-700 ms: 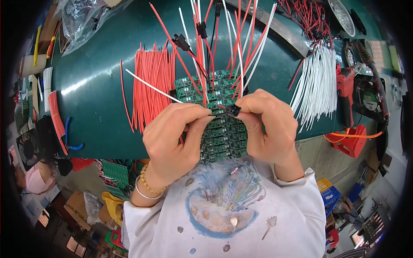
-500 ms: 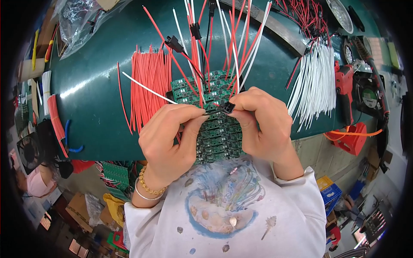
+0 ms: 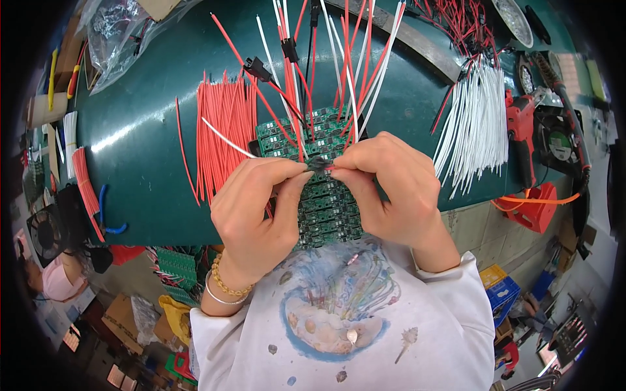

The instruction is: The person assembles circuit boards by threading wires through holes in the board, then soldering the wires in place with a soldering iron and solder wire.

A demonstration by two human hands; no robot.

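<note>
Right at the middle of the frame, a small black plug connector [image 3: 319, 163] sits between the person's two hands, just above a panel of green circuit boards [image 3: 329, 212]. The left hand [image 3: 261, 202] pinches its left end, finger and thumb closed together; the right hand [image 3: 398, 189] pinches the other end just as tightly, with a bit of red showing at the fingertips. A white wire [image 3: 225, 135] pokes out past the left knuckles. Red and white leads fan toward the top edge. On the green counter [image 3: 143, 189], red wires [image 3: 227, 137] lie left of centre, white wires [image 3: 476, 124] toward the upper right, beside a red handheld tool [image 3: 521, 133].
</note>
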